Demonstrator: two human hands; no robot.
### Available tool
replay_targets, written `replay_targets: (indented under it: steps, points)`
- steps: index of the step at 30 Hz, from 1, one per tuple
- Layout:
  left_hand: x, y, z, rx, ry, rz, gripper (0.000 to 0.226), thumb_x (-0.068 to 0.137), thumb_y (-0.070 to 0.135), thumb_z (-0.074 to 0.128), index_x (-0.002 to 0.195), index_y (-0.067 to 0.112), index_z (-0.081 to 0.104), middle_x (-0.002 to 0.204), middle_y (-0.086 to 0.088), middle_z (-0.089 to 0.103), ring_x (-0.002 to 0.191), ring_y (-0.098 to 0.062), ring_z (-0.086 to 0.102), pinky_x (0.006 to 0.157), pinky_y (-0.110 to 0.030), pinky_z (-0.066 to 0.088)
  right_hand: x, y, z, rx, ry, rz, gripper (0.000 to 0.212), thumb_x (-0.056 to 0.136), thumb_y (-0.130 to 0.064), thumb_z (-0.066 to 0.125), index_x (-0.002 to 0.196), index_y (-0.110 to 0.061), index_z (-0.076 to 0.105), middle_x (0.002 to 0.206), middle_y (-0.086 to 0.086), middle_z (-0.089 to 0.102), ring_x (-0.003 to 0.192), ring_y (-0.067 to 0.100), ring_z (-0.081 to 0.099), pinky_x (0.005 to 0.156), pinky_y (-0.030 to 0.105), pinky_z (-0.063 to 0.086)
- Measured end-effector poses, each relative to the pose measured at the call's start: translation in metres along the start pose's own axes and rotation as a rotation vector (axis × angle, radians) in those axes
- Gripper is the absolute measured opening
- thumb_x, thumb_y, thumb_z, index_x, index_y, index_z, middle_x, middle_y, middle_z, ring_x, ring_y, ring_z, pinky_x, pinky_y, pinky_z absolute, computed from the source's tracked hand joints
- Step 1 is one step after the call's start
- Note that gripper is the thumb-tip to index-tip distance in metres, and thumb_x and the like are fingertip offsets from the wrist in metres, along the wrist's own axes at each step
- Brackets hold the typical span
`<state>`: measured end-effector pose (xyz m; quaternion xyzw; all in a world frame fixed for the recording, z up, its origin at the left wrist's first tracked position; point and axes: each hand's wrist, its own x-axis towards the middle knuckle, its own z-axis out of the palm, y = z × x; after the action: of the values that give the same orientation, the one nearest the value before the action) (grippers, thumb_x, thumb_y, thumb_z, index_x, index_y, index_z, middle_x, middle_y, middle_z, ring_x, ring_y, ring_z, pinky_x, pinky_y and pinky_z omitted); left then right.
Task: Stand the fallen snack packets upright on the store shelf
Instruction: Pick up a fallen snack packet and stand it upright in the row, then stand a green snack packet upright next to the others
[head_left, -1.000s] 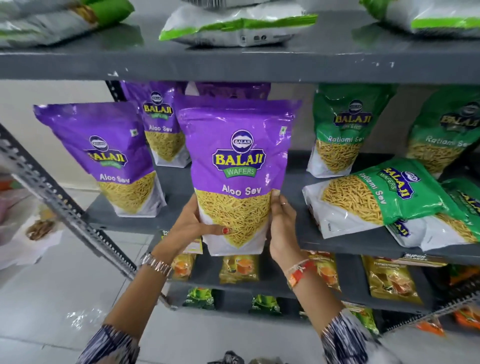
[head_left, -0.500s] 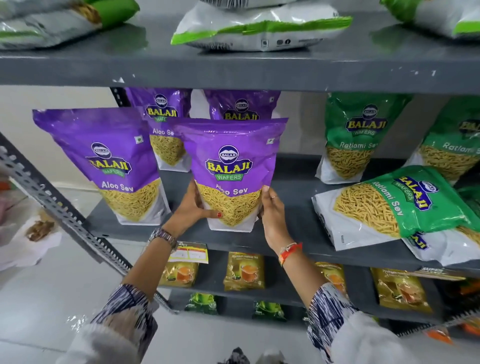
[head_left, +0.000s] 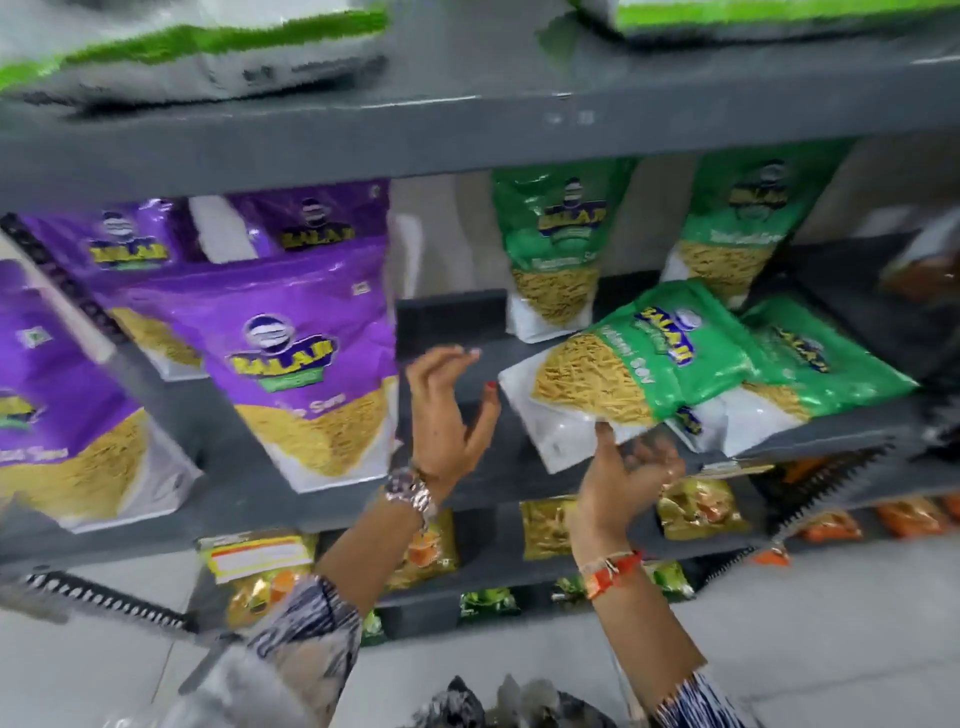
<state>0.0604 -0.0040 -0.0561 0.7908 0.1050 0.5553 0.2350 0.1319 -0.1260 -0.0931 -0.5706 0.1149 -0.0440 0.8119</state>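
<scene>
Fallen green packet, right hand under its front edge.

Green Ratlami Sev packet lies tilted on its back near the shelf front edge, overlapping a 2nd fallen green packet. Right hand cups its white bottom edge from below, fingers curled, grip partly closed on it. Left hand open, holding nothing, just beside the packet. Purple Aloo Sev packet stands upright at left.

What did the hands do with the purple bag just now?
Both hands let go of the purple Aloo Sev packet, which now stands upright on the grey shelf. The right hand moved right and reaches under the fallen green Ratlami Sev packet; the left hand hovers open. The other green packets stayed put.
</scene>
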Motion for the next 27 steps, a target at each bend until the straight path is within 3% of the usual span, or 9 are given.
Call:
replay_targets:
  steps: [5,7,9,12,16,18,20,23,27]
  points:
    - [0.059,0.002,0.082,-0.19,-0.58,-0.39,0.061,0.082,0.031,0.065,0.133,0.016,0.035,0.124,0.003,0.045,0.117,-0.009,0.045,0.095,-0.015,0.036,0.038,-0.007,-0.006,-0.055,-0.148,0.356,0.056,0.064,-0.022,0.084,0.093,-0.009,0.038,0.082,0.008,0.048,0.072,0.021,0.051,0.069,0.038,0.046]
    - [0.068,-0.005,0.102,-0.243,-0.778,-0.606,0.058,0.084,0.029,0.063,0.134,0.026,0.033,0.124,0.003,0.048,0.118,-0.016,0.048,0.096,-0.018,0.038,0.043,-0.009,-0.004,-0.066,-0.23,0.444,0.06,0.066,-0.017,0.083,0.106,-0.009,0.04,0.108,0.012,0.059,0.098,0.027,0.06,0.091,0.05,0.051]
    - [0.074,-0.015,0.111,-0.292,-1.002,-0.754,0.064,0.076,0.045,0.068,0.129,0.018,0.044,0.121,0.001,0.055,0.112,-0.016,0.053,0.09,-0.013,0.041,0.047,-0.015,-0.005,-0.018,-0.34,0.523,0.084,0.065,-0.016,0.084,0.13,-0.01,0.032,0.129,0.006,0.056,0.118,0.026,0.055,0.105,0.051,0.042]
    - [0.074,-0.024,0.11,-0.329,-1.25,-0.8,0.075,0.045,0.067,0.077,0.104,0.024,0.062,0.099,0.013,0.074,0.099,-0.009,0.067,0.09,-0.022,0.05,0.053,-0.015,-0.012,0.037,-0.471,0.519,0.09,0.061,-0.014,0.084,0.135,-0.016,0.033,0.13,0.006,0.06,0.116,0.024,0.06,0.105,0.051,0.044]
    - [0.064,-0.016,0.093,-0.289,-1.227,-0.822,0.052,0.06,0.04,0.079,0.105,0.029,0.055,0.098,0.011,0.071,0.102,-0.013,0.064,0.078,-0.011,0.051,0.061,-0.015,-0.017,-0.132,-0.477,0.412,0.085,0.055,-0.006,0.088,0.126,-0.014,0.042,0.119,0.005,0.065,0.109,0.024,0.062,0.1,0.05,0.048]
    - [0.052,-0.009,0.08,-0.3,-1.158,-0.822,0.074,0.046,0.051,0.082,0.111,0.027,0.055,0.107,0.01,0.066,0.104,-0.011,0.062,0.085,-0.015,0.05,0.065,-0.024,-0.023,-0.122,-0.523,0.368,0.083,0.055,0.003,0.086,0.127,-0.011,0.046,0.117,0.008,0.066,0.109,0.026,0.063,0.096,0.043,0.05]
    - [0.035,0.003,0.067,-0.288,-1.038,-0.861,0.081,0.048,0.044,0.085,0.117,0.018,0.053,0.109,0.008,0.065,0.104,-0.011,0.061,0.09,-0.022,0.05,0.072,-0.034,-0.035,-0.121,-0.644,0.323,0.078,0.053,0.006,0.085,0.123,-0.008,0.053,0.116,0.015,0.068,0.106,0.028,0.066,0.09,0.041,0.052]
    - [0.012,0.038,0.051,-0.346,-0.774,-0.948,0.053,0.065,0.005,0.079,0.106,0.02,0.049,0.1,0.01,0.062,0.095,-0.011,0.06,0.074,-0.013,0.053,0.082,-0.053,-0.052,-0.16,-0.846,0.285,0.075,0.047,0.003,0.086,0.115,-0.008,0.057,0.11,0.015,0.071,0.101,0.026,0.069,0.091,0.045,0.055]
    - [-0.004,0.077,0.039,-0.351,-0.466,-0.955,0.06,0.06,-0.002,0.081,0.107,0.017,0.047,0.098,0.008,0.063,0.09,-0.006,0.061,0.064,-0.009,0.051,0.091,-0.083,-0.061,-0.191,-0.997,0.21,0.077,0.049,0.001,0.086,0.117,-0.014,0.054,0.111,0.007,0.07,0.108,0.022,0.066,0.086,0.038,0.057]
